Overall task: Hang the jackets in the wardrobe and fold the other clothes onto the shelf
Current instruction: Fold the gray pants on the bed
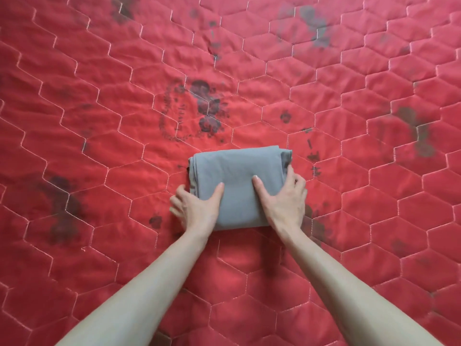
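Red quilted bedcover (pixel 104 101), hexagon-stitched, carries dark stains at left, centre and right. Left hand (pixel 197 208) grips the left edge of a folded grey garment (pixel 237 176), thumb on top. Right hand (pixel 284 198) grips its right edge likewise. Garment lies flat, centre.

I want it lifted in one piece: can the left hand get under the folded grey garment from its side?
Probably yes: the left hand already grips the folded grey garment at its left edge, fingers tucked beside it, only red quilt around.
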A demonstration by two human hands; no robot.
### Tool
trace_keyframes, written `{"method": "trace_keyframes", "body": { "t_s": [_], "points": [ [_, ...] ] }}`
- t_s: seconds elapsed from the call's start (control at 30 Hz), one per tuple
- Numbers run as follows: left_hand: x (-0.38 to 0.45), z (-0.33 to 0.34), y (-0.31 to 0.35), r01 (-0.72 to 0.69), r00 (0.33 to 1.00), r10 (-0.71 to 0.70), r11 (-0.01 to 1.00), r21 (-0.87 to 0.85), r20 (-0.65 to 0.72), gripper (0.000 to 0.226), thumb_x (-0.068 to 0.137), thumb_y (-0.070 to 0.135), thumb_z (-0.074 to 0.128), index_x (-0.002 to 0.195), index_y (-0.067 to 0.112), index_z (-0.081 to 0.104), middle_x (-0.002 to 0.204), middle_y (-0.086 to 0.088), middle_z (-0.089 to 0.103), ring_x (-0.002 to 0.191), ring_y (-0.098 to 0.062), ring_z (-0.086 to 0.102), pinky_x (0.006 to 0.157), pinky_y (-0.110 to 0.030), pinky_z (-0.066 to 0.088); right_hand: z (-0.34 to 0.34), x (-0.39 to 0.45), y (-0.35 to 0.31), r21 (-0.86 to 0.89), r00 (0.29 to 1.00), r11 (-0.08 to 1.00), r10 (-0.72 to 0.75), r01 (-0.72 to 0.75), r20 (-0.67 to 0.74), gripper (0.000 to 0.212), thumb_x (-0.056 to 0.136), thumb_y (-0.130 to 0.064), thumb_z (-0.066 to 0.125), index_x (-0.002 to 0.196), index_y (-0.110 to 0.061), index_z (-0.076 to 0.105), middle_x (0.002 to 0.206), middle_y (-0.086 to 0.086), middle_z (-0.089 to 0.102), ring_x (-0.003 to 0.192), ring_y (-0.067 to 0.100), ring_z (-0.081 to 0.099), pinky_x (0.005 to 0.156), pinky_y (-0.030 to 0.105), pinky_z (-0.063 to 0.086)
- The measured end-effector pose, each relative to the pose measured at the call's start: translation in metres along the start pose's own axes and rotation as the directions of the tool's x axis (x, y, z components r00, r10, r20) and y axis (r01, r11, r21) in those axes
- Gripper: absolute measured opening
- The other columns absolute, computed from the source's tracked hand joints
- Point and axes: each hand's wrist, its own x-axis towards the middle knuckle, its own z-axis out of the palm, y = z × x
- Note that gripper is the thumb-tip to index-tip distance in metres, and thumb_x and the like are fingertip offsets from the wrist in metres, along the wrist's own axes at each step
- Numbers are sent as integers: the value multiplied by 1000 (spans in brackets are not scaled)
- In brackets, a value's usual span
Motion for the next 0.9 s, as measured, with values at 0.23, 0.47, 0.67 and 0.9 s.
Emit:
{"method": "trace_keyframes", "body": {
  "t_s": [0.23, 0.47, 0.67, 0.9],
  "points": [
    [8, -28, 9, 164, 950, -118, 976, -140, 290, 74, 65, 58, 92, 118, 13, 67, 117, -4, 74, 104, -24, 71, 91, -40, 59, -32, 12, 0, 189, 934, 950, 184, -249, 305, 94, 63, -82, 76, 132, -24, 55, 125, 0, 69, 115, 24, 66, 102, 44, 52],
    [0, -55, -5, 514, 700, -215, 814, -271, 681, 43, 76, 37, 89, 112, 16, 77, 96, -6, 81, 77, -22, 78, 70, -36, 62, -46, 2, 8, 417, 773, 829, 29, -373, 633, 49, 80, -57, 83, 119, -29, 69, 111, -2, 80, 97, 19, 78, 80, 40, 64],
    [-24, -75, -25, 512, 661, -106, 787, -343, 743, 32, 85, 30, 79, 113, 13, 77, 106, -10, 80, 83, -22, 79, 72, -37, 65, -57, -24, 18, 535, 766, 755, -69, -379, 640, 57, 85, -45, 83, 133, -27, 58, 122, 1, 76, 105, 22, 77, 84, 40, 62],
    [-86, -115, -8, 379, 704, 52, 816, -436, 709, 45, 86, 37, 78, 124, 13, 73, 112, -10, 79, 90, -23, 78, 71, -34, 64, -123, -61, 2, 607, 849, 777, -202, -164, 489, 62, 83, -47, 85, 133, -24, 57, 124, -2, 74, 110, 18, 74, 95, 43, 59]
  ]
}}
